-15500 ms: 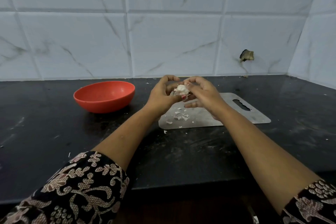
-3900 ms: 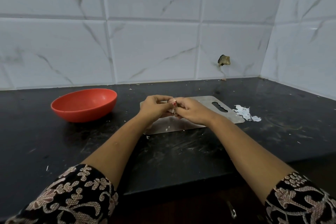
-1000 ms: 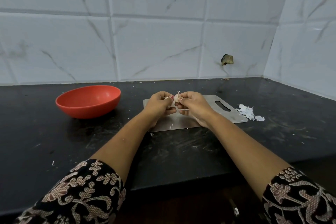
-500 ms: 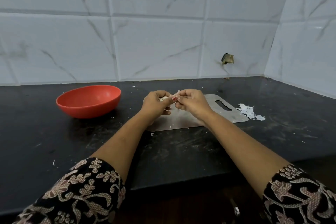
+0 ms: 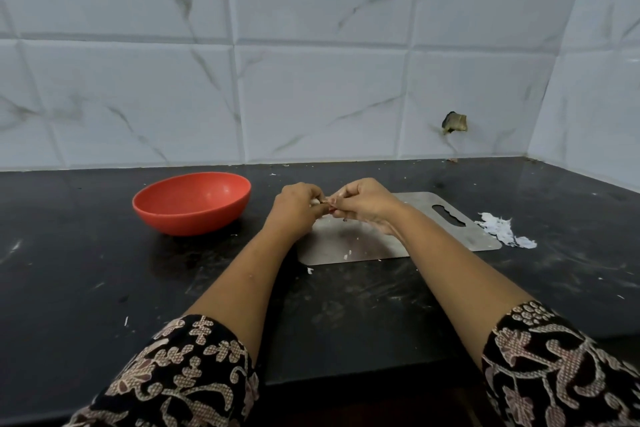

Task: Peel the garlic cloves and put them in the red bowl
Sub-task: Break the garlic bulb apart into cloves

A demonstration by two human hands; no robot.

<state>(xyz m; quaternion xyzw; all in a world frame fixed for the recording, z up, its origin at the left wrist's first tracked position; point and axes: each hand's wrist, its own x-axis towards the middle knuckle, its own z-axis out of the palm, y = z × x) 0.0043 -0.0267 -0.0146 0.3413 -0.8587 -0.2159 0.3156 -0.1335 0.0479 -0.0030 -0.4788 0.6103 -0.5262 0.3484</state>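
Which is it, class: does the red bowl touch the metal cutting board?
Apart. The head view shows a strip of black counter between the red bowl and the metal cutting board.

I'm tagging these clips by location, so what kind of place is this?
Probably a home kitchen: a dark stone countertop backed by marble-look wall tiles, with a metal cutting board, a red bowl and garlic peels on it.

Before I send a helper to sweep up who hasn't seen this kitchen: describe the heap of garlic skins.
On the black countertop, right of the red bowl, lies a steel cutting board. Just off its right edge, at the handle end, sits the heap of garlic skins: white papery scraps bunched together, unlike the lone flecks elsewhere.
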